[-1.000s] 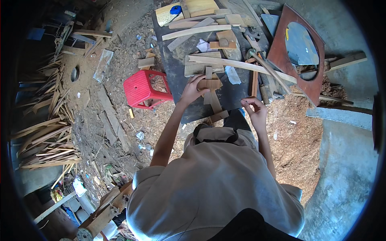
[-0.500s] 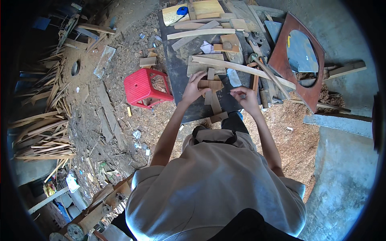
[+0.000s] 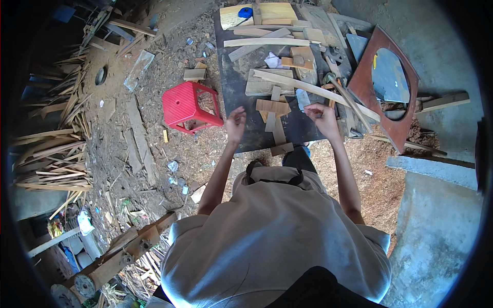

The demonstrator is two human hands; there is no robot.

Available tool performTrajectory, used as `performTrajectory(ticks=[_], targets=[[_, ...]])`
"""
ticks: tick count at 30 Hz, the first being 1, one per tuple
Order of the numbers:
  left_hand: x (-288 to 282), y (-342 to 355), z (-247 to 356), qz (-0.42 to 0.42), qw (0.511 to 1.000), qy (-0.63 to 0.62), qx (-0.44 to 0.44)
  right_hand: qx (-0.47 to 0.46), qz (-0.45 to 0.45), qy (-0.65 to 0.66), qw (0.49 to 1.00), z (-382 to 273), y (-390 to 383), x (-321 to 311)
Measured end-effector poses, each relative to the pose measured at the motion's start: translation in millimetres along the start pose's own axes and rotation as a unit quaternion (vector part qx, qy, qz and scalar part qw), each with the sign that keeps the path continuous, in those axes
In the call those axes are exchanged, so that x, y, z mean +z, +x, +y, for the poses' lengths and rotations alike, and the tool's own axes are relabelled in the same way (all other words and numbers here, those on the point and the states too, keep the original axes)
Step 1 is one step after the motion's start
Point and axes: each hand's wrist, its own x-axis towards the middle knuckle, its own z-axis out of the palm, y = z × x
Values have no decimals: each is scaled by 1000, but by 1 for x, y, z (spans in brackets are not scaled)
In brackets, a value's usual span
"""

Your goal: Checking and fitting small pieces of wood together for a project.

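On the dark tabletop [image 3: 257,136] in front of me lies a small group of wood pieces: a brown crosswise block [image 3: 273,107], a narrow lighter strip [image 3: 270,122] and a short block [image 3: 282,149] at the near edge. Left of these, by the table's edge, my left hand [image 3: 236,126] is lifted off the wood, its fingers loosely bent and apart, with nothing seen in them. My right hand [image 3: 323,118] is closed in a pinch at the near end of a pale bluish flat piece [image 3: 303,98]. What sits between its fingertips is too small to make out.
A long pale batten [image 3: 323,92] crosses the table beyond my right hand. Farther back are several boards [image 3: 272,43] and a blue tape measure [image 3: 245,12]. A red stool [image 3: 179,106] stands left; a brown panel with a round cutout [image 3: 357,77] leans at right.
My left hand has let go of the wood pieces and drawn back to the left, off them. My right hand has shifted slightly right, its pinch now by the pale bluish piece.
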Motion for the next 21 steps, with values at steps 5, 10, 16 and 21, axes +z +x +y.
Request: performTrajectory(ticks=[5,10,16,21], targets=[[40,4,22,-20,998,-48,-26,7,-10,5,1000,-5,-11,6],[56,18,22,-32,974,-160,-156,21,-8,30,999,1,-29,-2],[55,25,22,-50,974,-161,-150,60,14,37,997,18,-50,-15],[56,25,22,-55,973,-161,-153,88,16,67,994,32,-63,-18]])
